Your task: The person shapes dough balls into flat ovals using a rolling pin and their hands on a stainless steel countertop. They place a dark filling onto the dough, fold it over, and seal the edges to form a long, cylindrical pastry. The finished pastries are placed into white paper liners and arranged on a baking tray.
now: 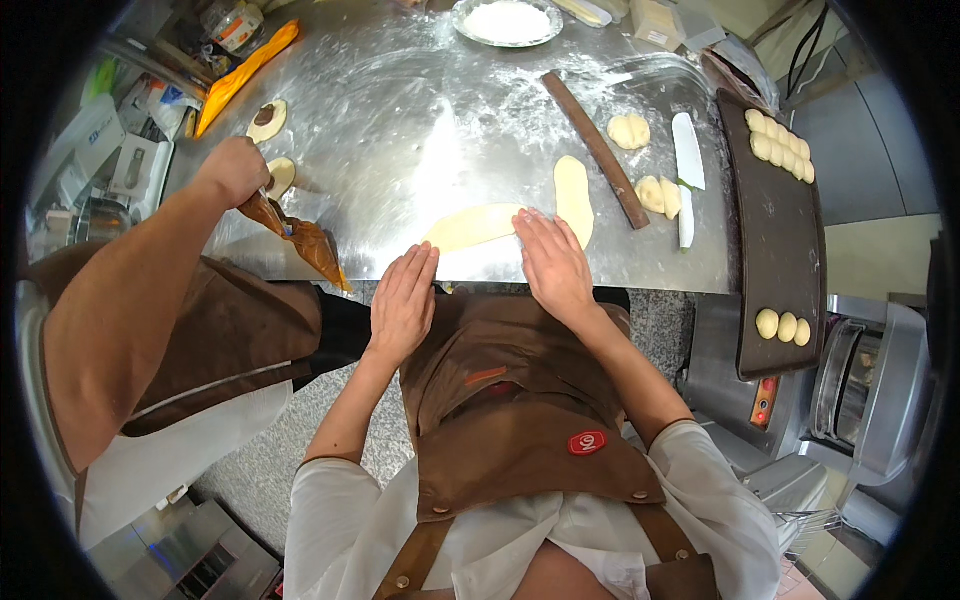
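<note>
A long flattened strip of pale dough [476, 227] lies aslant on the steel table before me. At its left end rest the straight fingertips of my left hand [405, 296], close to the table's front edge. My right hand [553, 262] lies palm down over the strip's right end, fingers extended; neither hand's grip on the dough shows, and the undersides are hidden. Just beyond my right fingers is a second flattened oval of dough [572, 191], its lower end partly behind that hand. To its right, a brown wooden rolling pin [596, 150] lies diagonally.
At left, a co-worker's hand [234, 171] grips a brown-filled piping bag [304, 240] beside dough rounds [268, 124]. An orange piping bag [244, 79] lies behind. Right are dough pieces [628, 132], a knife [688, 154] and a dark baking tray [780, 247]. A flour dish [508, 26] stands far back.
</note>
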`<action>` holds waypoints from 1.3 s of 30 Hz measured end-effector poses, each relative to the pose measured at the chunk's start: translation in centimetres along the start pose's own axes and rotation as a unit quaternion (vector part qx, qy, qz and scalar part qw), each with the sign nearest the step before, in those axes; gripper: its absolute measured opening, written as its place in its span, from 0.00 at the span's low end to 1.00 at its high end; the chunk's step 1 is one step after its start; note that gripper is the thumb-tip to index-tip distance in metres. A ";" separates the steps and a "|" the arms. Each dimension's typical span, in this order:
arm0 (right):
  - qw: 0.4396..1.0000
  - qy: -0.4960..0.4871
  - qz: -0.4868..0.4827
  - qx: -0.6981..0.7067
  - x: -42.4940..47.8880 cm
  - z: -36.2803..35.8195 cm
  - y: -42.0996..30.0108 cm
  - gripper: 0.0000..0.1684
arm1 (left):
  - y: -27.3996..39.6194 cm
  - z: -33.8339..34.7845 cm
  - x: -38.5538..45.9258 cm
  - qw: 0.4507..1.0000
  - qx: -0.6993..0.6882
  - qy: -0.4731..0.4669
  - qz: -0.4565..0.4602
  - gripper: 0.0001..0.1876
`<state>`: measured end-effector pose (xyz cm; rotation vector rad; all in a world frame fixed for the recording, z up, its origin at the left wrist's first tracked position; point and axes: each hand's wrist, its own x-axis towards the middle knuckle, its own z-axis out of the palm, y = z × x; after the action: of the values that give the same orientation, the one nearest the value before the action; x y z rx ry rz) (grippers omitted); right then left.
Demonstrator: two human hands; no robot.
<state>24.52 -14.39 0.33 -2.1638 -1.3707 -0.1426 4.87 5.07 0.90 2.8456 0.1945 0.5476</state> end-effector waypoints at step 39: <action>0.995 -0.086 -0.036 0.034 3.6 4.9 -6.7 0.41 | -0.7 -1.3 -0.4 0.996 -0.075 -0.027 -0.026 0.37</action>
<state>19.50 -6.89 0.34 -2.1115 -1.5269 0.0644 3.91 5.93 1.72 2.6968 0.2088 0.4548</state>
